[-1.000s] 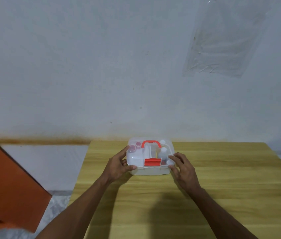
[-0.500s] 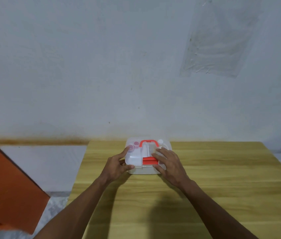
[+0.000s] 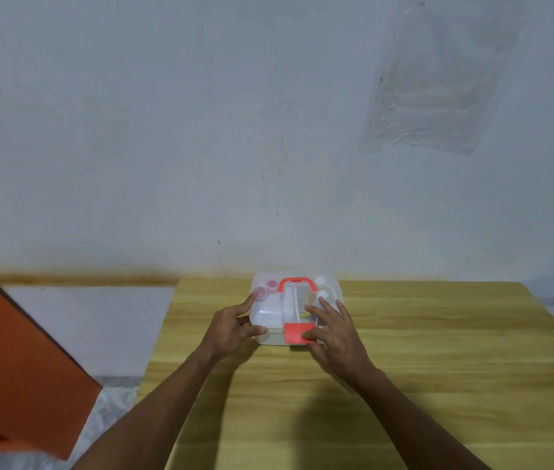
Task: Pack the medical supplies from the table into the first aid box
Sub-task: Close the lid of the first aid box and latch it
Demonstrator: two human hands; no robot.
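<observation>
The first aid box is a small translucent white case with a red handle on its closed lid and a red latch at the front. It stands near the far edge of the wooden table. Pink-capped jars and white bottles show through the lid. My left hand grips the box's left front corner, thumb on the front. My right hand lies on the lid's right side, its thumb against the red latch.
A pale wall stands right behind the table, with a clear plastic sheet taped on it. An orange panel leans at the left over a light floor. No loose supplies are visible on the table.
My right hand has moved from the box's right side onto the lid and front, and its thumb now rests at the red latch. The left hand has stayed at the left corner.
</observation>
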